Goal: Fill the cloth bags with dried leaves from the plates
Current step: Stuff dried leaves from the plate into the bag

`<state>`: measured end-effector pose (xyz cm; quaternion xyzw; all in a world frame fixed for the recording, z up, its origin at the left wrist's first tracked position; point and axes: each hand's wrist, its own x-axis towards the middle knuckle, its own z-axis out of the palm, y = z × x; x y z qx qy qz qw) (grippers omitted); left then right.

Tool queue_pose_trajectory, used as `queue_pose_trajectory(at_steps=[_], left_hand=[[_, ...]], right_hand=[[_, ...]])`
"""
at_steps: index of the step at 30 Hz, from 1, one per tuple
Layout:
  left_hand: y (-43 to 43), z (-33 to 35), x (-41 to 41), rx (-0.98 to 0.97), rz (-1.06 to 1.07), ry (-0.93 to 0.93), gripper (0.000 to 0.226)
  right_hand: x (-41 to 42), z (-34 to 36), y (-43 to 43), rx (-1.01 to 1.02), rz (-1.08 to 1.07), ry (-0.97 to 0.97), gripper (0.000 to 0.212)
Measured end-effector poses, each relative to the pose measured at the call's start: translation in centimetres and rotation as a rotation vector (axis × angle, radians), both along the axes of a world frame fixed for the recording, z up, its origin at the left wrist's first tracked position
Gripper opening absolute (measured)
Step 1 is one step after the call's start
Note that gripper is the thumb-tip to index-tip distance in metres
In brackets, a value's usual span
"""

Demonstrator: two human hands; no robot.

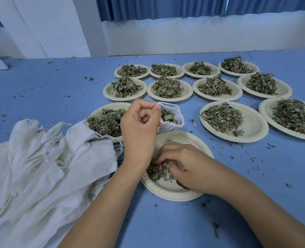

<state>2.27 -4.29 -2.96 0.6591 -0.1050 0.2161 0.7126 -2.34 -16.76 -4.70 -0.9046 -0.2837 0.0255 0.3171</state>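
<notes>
My left hand (pixel 139 126) pinches the rim of a small white cloth bag (pixel 173 119), holding its mouth open; dried leaves show inside it. The bag hangs over the far edge of a nearly bare paper plate (pixel 182 138) in front of me. My right hand (pixel 182 163) rests in that plate, fingers curled round a small heap of dried leaves (pixel 157 171). A heap of limp white cloth bags (pixel 41 167) lies at the left. Another leaf-filled plate (pixel 105 111) sits behind my left hand.
Several paper plates heaped with dried leaves (pixel 167 86) stand in rows on the blue table (pixel 255 176), reaching the right edge. Leaf crumbs are scattered over the surface. A white wall and blue curtains rise behind the table.
</notes>
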Motion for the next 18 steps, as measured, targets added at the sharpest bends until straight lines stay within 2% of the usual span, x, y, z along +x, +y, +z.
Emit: queue_pose_trajectory(at_steps=[3, 6, 8, 11, 14, 16, 18], left_hand=[[0.1, 0.0, 0.0, 0.004, 0.004, -0.002, 0.018], [0.1, -0.1, -0.1, 0.011, -0.005, -0.004, 0.016], [0.1, 0.0, -0.1, 0.013, -0.004, -0.001, 0.016], [0.1, -0.1, 0.0, 0.009, 0.005, 0.004, 0.017], [0.2, 0.0, -0.1, 0.015, 0.007, 0.003, 0.016], [0.2, 0.0, -0.1, 0.017, 0.000, 0.004, 0.016], [0.1, 0.0, -0.2, 0.015, -0.004, 0.006, 0.016]], right_hand=[[0.1, 0.2, -0.3, 0.136, -0.069, -0.034, 0.033], [0.4, -0.3, -0.7, -0.060, -0.179, -0.146, 0.037], [0.5, -0.7, -0.8, -0.163, -0.126, -0.137, 0.037], [0.2, 0.0, -0.4, -0.003, -0.009, 0.018, 0.033], [0.3, 0.7, -1.1, 0.137, -0.138, 0.000, 0.036], [0.5, 0.6, -1.5, 0.039, -0.195, -0.083, 0.036], [0.5, 0.6, -1.7, -0.113, -0.111, -0.049, 0.037]])
